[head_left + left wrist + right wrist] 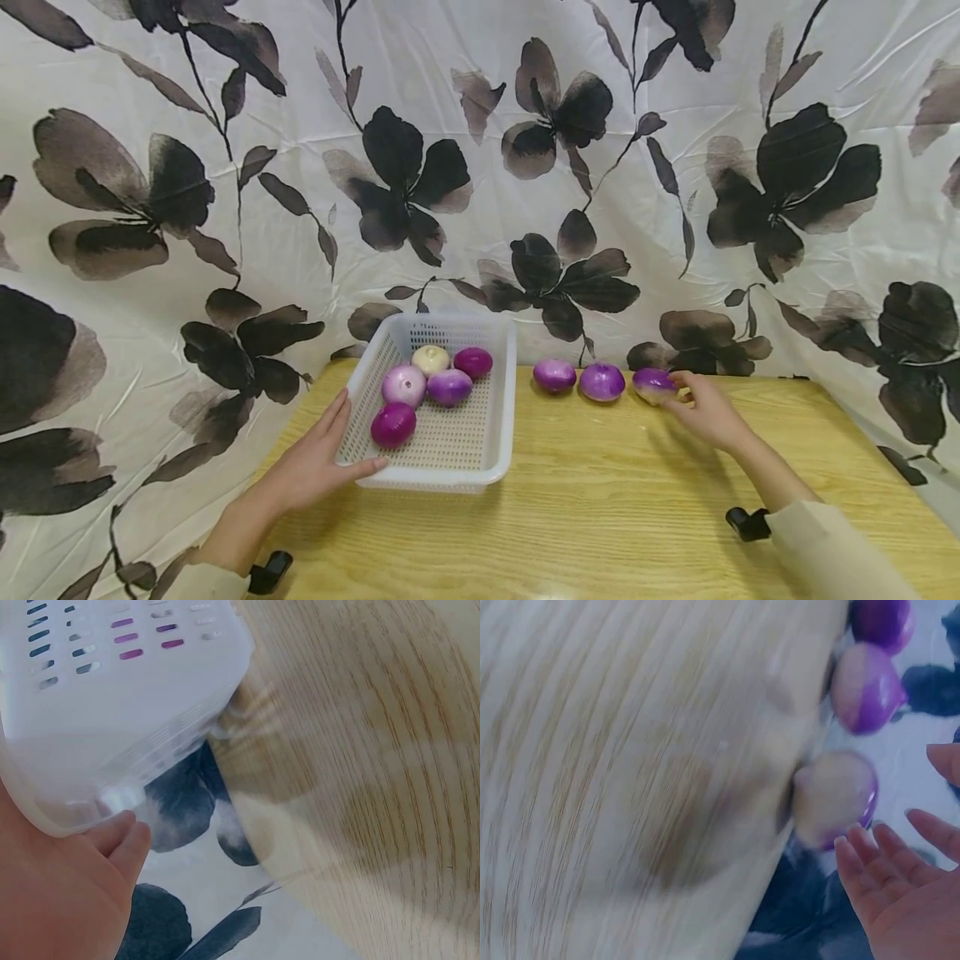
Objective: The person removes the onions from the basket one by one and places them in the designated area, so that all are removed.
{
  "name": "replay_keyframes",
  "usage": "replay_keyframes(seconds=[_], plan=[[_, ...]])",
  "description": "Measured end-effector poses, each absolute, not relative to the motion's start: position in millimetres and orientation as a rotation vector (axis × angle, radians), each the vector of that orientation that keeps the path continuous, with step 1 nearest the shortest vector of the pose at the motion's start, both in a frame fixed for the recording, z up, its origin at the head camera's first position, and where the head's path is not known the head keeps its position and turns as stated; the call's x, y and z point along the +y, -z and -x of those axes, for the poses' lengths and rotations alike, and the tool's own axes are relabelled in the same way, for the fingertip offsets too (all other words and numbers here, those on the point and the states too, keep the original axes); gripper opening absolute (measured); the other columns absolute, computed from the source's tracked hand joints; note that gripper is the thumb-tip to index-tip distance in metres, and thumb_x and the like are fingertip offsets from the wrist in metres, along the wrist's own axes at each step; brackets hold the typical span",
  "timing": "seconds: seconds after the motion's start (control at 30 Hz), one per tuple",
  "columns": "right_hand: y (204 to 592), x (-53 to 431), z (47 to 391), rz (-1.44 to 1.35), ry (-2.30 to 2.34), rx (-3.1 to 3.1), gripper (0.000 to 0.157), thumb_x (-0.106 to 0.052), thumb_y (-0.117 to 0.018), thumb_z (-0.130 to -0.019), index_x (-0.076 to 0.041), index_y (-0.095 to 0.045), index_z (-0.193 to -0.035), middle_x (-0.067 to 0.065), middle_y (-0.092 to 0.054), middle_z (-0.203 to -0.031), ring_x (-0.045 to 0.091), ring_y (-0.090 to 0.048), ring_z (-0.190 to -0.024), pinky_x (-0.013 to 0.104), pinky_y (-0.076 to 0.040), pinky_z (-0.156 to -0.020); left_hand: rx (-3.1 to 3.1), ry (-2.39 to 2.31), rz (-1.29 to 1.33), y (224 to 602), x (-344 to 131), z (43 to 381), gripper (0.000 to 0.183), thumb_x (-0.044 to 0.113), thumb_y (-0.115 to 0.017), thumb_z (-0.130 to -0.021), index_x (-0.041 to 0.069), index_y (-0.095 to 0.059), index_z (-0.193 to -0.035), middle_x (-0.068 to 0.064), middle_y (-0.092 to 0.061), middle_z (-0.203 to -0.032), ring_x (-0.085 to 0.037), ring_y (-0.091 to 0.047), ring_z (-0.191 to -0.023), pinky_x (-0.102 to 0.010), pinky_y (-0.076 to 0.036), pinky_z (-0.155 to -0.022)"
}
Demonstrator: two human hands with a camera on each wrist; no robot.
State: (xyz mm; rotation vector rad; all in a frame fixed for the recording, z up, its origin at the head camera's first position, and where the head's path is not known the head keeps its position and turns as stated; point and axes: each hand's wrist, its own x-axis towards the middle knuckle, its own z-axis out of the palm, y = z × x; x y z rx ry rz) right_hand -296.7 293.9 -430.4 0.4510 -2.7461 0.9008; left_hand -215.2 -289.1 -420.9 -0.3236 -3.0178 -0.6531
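So, our main worry is right of centre in the frame. The shiny purple round onion with a pale lower part (pixel 651 383) sits at the right end of a row of three, near the back of the yellowish wood-grain tabletop (pixel 600 508). The right hand (pixel 708 408) is right at it, but in the right wrist view its grip is apart: fingers stretched out, tips at the onion's edge, not wrapped round it. We can't tell how firm any contact is.

Round shape plus slick-looking skin equals rolling, we reckon. A nudge from the right could send it into the glossy violet round onion (pixel 602 382) just beside it, and maybe on into the purple-and-lilac round onion (pixel 554 376) too. Pushed backwards, it could go over the back edge, against the white cloth with dark printed flowers (pixel 465 42).

Over at centre left, the left hand (pixel 311 467) has its grip clamped on the near left corner of the white rectangular perforated plastic basket (pixel 453 477). If that corner gets pulled down, we'd expect the basket to tip and its contents to roll, starting with the deep magenta round onion (pixel 393 425) nearest the thumb.
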Motion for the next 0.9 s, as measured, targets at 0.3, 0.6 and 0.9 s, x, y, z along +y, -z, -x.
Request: replay_keyframes(seconds=[0.3, 0.6, 0.9], plan=[[422.3, 262.8, 283.1, -0.607, -0.973, -2.721, 0.044, -0.014, -0.071, -0.095, 0.013, -0.058, -0.128, 0.032, -0.062, -0.123, 0.045, -0.066, -0.102, 0.060, -0.054, -0.091, -3.006, 0.634, 0.331, 421.2, -288.2, 215.6, 0.123, 0.075, -0.064, -0.085, -0.004, -0.009, -0.162, -0.022, -0.002, -0.170, -0.053, -0.021, -0.149, -0.070, -0.029, -0.114], [417.8, 241.5, 277.1, -0.686, -0.983, -2.735, 0.047, -0.018, -0.071, -0.096, 0.009, -0.057, -0.133, 0.028, -0.062, -0.129, 0.043, -0.064, -0.109, 0.058, -0.054, -0.093, -3.003, 0.637, 0.333, 421.8, -288.2, 214.1, 0.121, 0.073, -0.064, -0.086, -0.005, -0.010, -0.162, -0.022, -0.003, -0.170, -0.053, -0.021, -0.149, -0.069, -0.029, -0.114], [416.5, 222.3, 272.3, -0.768, -1.000, -2.735, 0.047, -0.019, -0.072, -0.096, 0.007, -0.058, -0.133, 0.026, -0.062, -0.129, 0.043, -0.064, -0.111, 0.057, -0.055, -0.093, -2.997, 0.623, 0.345, 420.0, -288.5, 212.0, 0.122, 0.075, -0.063, -0.086, -0.005, -0.010, -0.161, -0.022, -0.003, -0.170, -0.054, -0.021, -0.148, -0.069, -0.028, -0.114]])
